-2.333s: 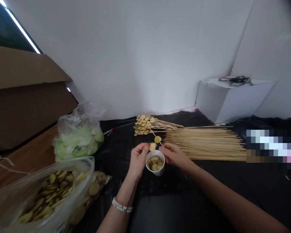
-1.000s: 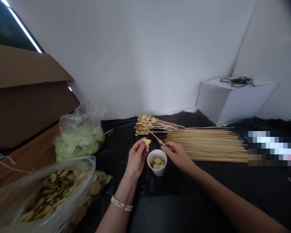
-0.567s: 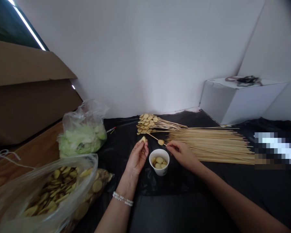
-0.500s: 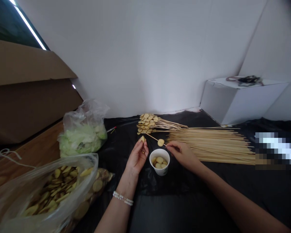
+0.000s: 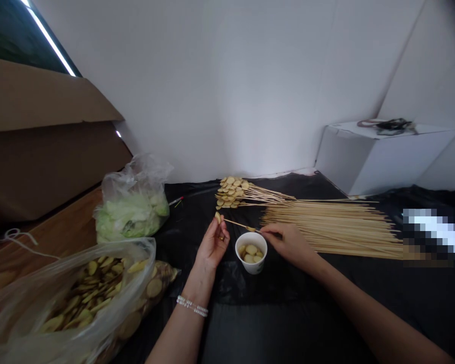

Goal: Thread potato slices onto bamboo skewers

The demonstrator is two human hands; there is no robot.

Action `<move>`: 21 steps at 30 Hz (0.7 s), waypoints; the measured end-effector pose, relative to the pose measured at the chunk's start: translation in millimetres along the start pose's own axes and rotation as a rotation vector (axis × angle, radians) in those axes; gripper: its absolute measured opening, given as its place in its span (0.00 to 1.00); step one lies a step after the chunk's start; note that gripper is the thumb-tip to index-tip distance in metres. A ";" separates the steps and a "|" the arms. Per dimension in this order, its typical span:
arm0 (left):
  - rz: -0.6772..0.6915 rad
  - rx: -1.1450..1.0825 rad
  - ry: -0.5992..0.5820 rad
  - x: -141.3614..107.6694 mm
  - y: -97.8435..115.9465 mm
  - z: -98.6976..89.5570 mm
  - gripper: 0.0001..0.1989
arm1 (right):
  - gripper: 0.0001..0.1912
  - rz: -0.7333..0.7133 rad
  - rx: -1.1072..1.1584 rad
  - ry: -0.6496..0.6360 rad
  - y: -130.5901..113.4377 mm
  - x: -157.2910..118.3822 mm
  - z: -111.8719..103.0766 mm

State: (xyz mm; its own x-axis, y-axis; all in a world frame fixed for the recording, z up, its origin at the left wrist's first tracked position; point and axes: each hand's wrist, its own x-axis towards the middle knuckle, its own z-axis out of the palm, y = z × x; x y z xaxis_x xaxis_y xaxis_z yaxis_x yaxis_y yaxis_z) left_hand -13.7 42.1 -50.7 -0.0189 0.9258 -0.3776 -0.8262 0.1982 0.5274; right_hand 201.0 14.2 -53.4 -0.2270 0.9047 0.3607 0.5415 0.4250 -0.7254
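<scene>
Between its thumb and fingers, my left hand [image 5: 213, 243] pinches a potato slice [image 5: 217, 217]. My right hand [image 5: 288, 241] grips a thin wooden skewer [image 5: 235, 223] near a slice threaded on it, seen nearly edge-on. The skewer's tip points left and reaches close to the slice in my left hand; whether it touches cannot be told. Just below the skewer stands a white paper cup [image 5: 251, 265] with several potato slices inside. Behind my hands lies a pile of skewered potato slices [image 5: 232, 191], their sticks pointing right.
Many bare skewers [image 5: 345, 227] lie spread at the right on the black plastic sheet [image 5: 288, 323]. An open bag of potato slices [image 5: 98, 303] stands at the left front, with a bag of pale green vegetables [image 5: 132, 212] behind. A white box [image 5: 382, 156] is at the back right.
The skewer has swung flatter, its tip now close to the slice in my left hand. The threaded slice has turned from face-on to edge-on. The view has shifted slightly.
</scene>
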 end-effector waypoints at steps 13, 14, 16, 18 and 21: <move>0.078 0.063 0.030 -0.9 -0.9 2.2 0.04 | 0.10 -0.024 -0.079 0.003 -2.2 0.0 -2.2; 0.084 0.069 0.028 -1.1 -0.8 2.6 0.04 | 0.10 -0.025 -0.083 0.001 -2.5 0.0 -2.5; 0.093 0.082 0.022 -1.4 -0.6 2.8 0.04 | 0.11 -0.026 -0.099 -0.005 -2.6 0.0 -3.1; 0.108 0.104 0.015 -1.1 -0.2 2.1 0.03 | 0.11 -0.035 -0.130 -0.011 -1.9 0.2 -3.6; 0.161 0.167 0.000 0.1 0.7 -0.3 0.05 | 0.12 -0.063 -0.199 -0.008 0.1 0.1 -4.0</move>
State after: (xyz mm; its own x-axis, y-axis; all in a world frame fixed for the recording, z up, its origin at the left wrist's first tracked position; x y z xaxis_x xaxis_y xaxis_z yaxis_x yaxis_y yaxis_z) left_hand -14.5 42.2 -50.6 -0.1435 0.9497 -0.2785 -0.7078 0.0982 0.6995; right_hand 204.2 14.1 -51.2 -0.2711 0.8772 0.3962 0.6751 0.4667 -0.5714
